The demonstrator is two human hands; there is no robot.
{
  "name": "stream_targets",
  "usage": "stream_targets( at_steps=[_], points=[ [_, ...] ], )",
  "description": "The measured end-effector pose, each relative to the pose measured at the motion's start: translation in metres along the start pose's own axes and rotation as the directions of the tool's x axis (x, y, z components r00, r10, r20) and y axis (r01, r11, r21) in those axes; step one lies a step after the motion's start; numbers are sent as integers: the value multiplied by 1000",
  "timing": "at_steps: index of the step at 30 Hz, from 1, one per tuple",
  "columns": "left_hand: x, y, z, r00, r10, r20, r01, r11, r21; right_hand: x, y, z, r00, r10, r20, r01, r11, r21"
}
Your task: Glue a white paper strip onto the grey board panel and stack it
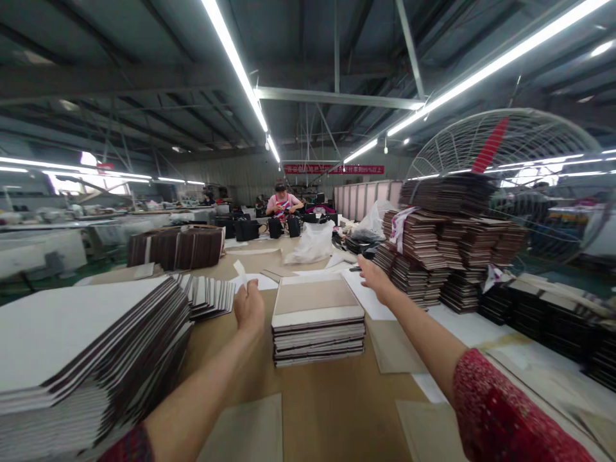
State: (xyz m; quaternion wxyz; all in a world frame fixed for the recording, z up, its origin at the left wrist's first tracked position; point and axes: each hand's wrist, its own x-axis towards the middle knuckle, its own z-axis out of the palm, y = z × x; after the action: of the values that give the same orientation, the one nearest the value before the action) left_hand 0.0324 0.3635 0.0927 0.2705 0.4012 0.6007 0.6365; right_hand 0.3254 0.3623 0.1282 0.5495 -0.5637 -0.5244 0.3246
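My left hand [249, 305] is closed on a small white strip [240, 272] that sticks up from its fingers, left of the middle stack. Between my hands lies a stack of pale panels with dark edges [318, 330], topped by a beige sheet [315, 294]. My right hand [375, 280] reaches beyond the stack's right side, fingers stretched forward and partly apart, near a small dark object [355, 269] on white paper. Nothing shows in its grasp.
Large white panels [72, 321] are piled at the left, with fanned pieces [206, 295] beside them. Tall brown stacks [433, 256] and a caged fan [510, 147] stand at the right. A plastic bag [310, 242] lies ahead; a person [283, 203] sits beyond black bags [246, 230].
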Motion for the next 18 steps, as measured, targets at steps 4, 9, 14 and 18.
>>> stream_targets(
  at_steps=[4,9,14,18],
  points=[
    [-37,31,-21,998,49,31,-45,990,-137,-43,-42,-9,998,-40,-56,42,999,21],
    [-113,68,-57,959,115,259,-44,963,-266,-122,-89,0,985,-159,64,157,987,34],
    [-187,83,-126,841,174,511,-32,961,-275,-204,-108,15,929,-256,268,268,963,-10],
    [-219,67,-197,827,74,557,36,982,-184,-248,-100,25,831,-281,480,374,921,-107]
  ],
)
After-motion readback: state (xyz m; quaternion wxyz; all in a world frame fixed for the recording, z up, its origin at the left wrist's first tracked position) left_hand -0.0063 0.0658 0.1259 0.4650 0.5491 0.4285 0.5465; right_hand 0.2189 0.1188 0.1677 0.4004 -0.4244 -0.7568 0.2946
